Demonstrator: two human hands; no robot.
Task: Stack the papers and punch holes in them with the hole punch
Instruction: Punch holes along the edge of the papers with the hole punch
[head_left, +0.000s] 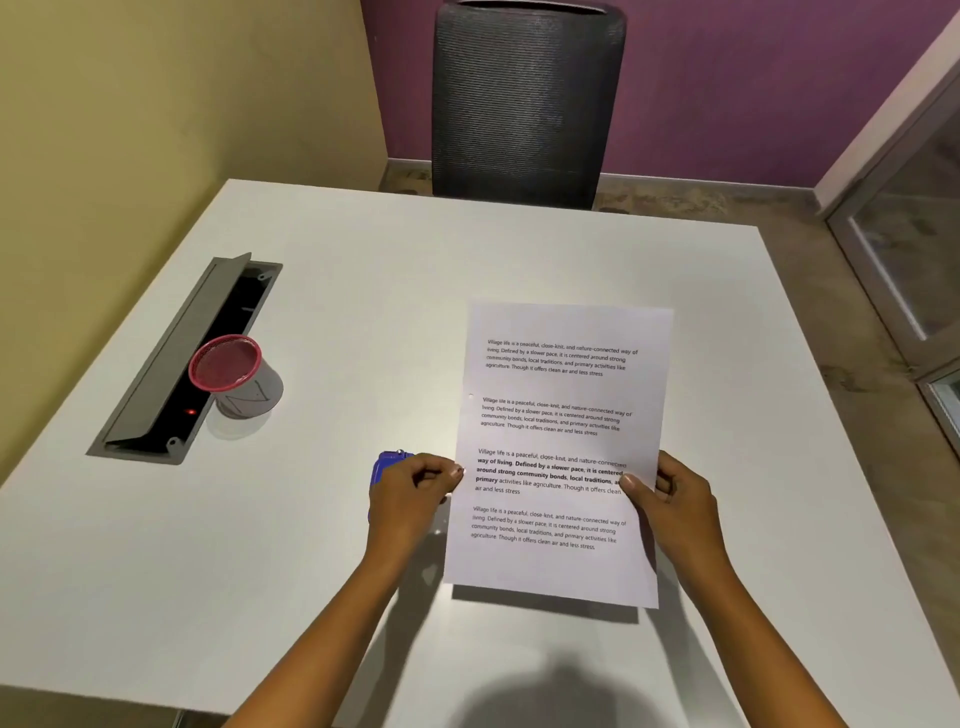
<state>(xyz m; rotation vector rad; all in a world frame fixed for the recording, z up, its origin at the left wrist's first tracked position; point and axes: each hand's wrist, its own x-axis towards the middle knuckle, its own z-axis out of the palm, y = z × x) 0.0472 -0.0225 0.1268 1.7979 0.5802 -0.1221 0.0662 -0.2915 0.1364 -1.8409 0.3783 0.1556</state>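
Note:
The papers (563, 395), white sheets with printed paragraphs, are held up off the white table (363, 291), casting a shadow below. A small punched hole shows near their left edge. My left hand (413, 493) pinches the left edge of the papers. My right hand (672, 499) grips the right edge, thumb on the front. A blue hole punch (387, 465) lies on the table just behind my left hand, mostly hidden by it.
A red-rimmed mesh pen cup (234, 376) stands at the left beside an open grey cable tray (187, 358) set into the table. A dark mesh office chair (524, 98) faces the far edge. A glass door (914, 249) is at the right.

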